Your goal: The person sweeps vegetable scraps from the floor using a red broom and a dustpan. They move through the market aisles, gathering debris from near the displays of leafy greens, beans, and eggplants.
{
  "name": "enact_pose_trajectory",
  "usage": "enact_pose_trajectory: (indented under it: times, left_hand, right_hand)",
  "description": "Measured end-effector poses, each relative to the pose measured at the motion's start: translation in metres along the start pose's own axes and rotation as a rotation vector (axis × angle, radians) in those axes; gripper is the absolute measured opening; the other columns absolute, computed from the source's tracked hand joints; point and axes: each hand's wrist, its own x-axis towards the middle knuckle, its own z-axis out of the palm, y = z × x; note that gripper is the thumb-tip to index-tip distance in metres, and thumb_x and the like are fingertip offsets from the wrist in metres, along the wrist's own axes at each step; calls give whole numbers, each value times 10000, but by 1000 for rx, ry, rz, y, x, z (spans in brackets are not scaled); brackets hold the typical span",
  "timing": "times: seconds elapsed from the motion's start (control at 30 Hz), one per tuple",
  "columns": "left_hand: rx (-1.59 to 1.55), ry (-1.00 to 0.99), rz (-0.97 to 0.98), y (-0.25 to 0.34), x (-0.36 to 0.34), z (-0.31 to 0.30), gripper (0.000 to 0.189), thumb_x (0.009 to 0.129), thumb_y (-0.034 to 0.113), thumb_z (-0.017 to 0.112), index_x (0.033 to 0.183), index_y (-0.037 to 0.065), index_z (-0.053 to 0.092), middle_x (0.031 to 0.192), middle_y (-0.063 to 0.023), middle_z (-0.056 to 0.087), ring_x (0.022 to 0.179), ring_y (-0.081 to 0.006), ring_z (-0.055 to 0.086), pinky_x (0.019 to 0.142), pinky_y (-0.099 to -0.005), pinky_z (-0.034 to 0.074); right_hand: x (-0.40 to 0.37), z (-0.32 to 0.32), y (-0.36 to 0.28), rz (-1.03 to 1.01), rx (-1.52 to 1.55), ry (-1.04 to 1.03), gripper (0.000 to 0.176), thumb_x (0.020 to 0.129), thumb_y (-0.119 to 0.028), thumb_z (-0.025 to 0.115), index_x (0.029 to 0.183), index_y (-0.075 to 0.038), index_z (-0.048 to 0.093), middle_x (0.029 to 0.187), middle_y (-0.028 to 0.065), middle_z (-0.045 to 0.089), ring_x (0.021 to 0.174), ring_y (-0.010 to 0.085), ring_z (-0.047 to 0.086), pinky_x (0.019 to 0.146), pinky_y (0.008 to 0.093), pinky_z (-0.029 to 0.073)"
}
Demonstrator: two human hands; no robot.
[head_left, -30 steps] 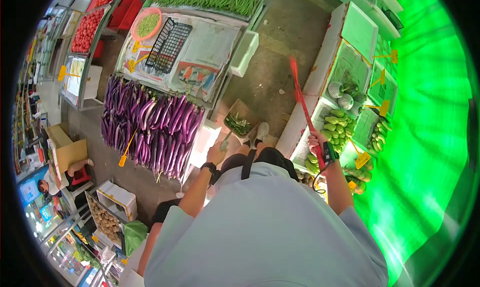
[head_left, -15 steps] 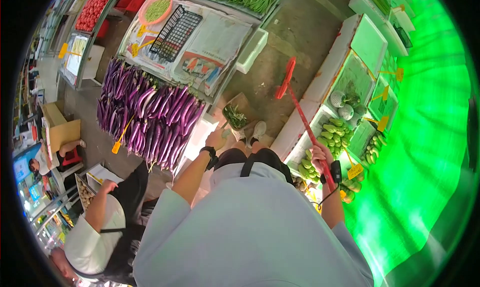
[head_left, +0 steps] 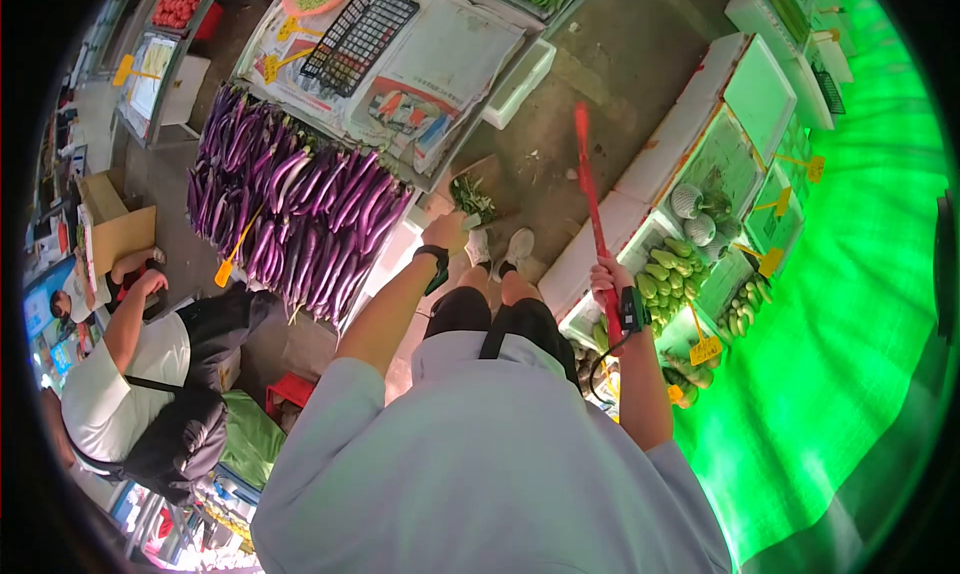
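My right hand [head_left: 608,280] is closed round the long red handle of a broom [head_left: 598,214]. The broom slants forward over the grey floor, its narrow red head [head_left: 582,124] seen edge-on. My left hand [head_left: 447,232] is a fist, with a small pale tip showing beside the fingers. Just past that fist is what looks like a brownish dustpan [head_left: 484,169] with green leafy scraps [head_left: 472,200] in it. The fist seems to hold the dustpan's handle, which is mostly hidden. My shoes [head_left: 520,245] stand close behind the pan.
On the left, purple eggplants [head_left: 300,214] cover a stall beside a newspaper-lined table [head_left: 450,54] bearing a black basket [head_left: 360,36]. To the right, foam boxes [head_left: 640,164] hold green vegetables [head_left: 668,274] by a green sheet [head_left: 830,354]. Another person [head_left: 130,374] is at lower left.
The broom has swung more upright in view and its head has turned edge-on. My right hand has come inward and forward. My left fist has moved forward, nearer the scraps. The whole view has shifted slightly.
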Motion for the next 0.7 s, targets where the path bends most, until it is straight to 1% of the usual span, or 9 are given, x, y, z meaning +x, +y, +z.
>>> enact_pose_trajectory:
  times: [0.1, 0.13, 0.3, 0.37, 0.4, 0.5, 0.6, 0.63, 0.7]
  left_hand:
    - [12, 7, -20, 9, 2, -8, 364, 820, 229, 605, 1179, 187, 638, 1094, -159, 683, 1028, -367, 652, 864, -496, 516]
    - [19, -5, -16, 10, 3, -8, 361, 815, 220, 602, 1172, 187, 640, 1092, -160, 683, 1031, -366, 651, 865, -501, 515]
    - [63, -45, -13, 21, 5, -21, 330, 807, 195, 591, 1132, 185, 647, 1087, -161, 679, 1050, -369, 646, 866, -518, 509]
    - [66, -13, 8, 16, 9, -15, 333, 815, 210, 593, 1144, 187, 643, 1050, -169, 683, 995, -383, 653, 839, -510, 516]
    - [69, 4, 18, 14, 13, -13, 335, 820, 218, 595, 1150, 188, 642, 1031, -173, 685, 967, -390, 656, 826, -506, 520]
    - [86, -8, 33, 14, 19, -10, 348, 819, 219, 597, 1163, 196, 642, 1027, -168, 688, 983, -383, 656, 828, -505, 520]
    - [121, -19, -13, 21, 20, -10, 337, 817, 214, 599, 1151, 203, 648, 1038, -156, 689, 995, -368, 660, 832, -504, 519]
    - [128, -19, -13, 21, 23, -8, 325, 821, 213, 594, 1141, 204, 649, 1046, -154, 688, 995, -366, 662, 830, -515, 517]
    - [136, -20, -18, 20, 28, -4, 301, 829, 209, 584, 1123, 205, 652, 1061, -151, 686, 994, -363, 665, 827, -535, 511]
  right_hand:
    - [-15, 2, 4, 97, 98, -28, 173, 978, -100, 533, 1102, -215, 492, 637, -35, 395, 421, 36, 367, 336, 185, 318]
    - [-23, 1, 3, 147, 191, -34, 249, 990, -106, 518, 1201, -235, 491, 630, -42, 386, 412, 36, 361, 332, 174, 316]
    - [-75, -3, -5, 64, 21, -46, 353, 1016, -106, 461, 1331, -264, 447, 626, -59, 330, 417, 18, 323, 321, 160, 265]
    - [-94, -4, -4, 4, -74, -33, 325, 1027, -116, 436, 1324, -249, 442, 633, -57, 331, 423, 17, 325, 319, 167, 278]
    - [-101, 3, -3, -50, -184, 31, 384, 1017, -103, 449, 1358, -279, 425, 633, -59, 322, 427, 18, 309, 322, 169, 264]
    - [-99, 11, -1, -166, -365, 174, 473, 998, -81, 465, 1399, -320, 391, 637, -57, 329, 427, 21, 307, 323, 171, 258]
    - [-60, 4, -1, -236, -469, 253, 527, 980, -71, 479, 1421, -337, 368, 651, -48, 351, 429, 26, 310, 324, 175, 256]
    - [-44, 4, -1, -228, -515, 275, 491, 970, -70, 485, 1378, -332, 405, 668, -43, 372, 431, 25, 318, 327, 176, 265]
    - [-14, 9, 3, -203, -409, 241, 431, 971, -78, 495, 1326, -316, 434, 677, -37, 381, 437, 24, 325, 333, 171, 276]
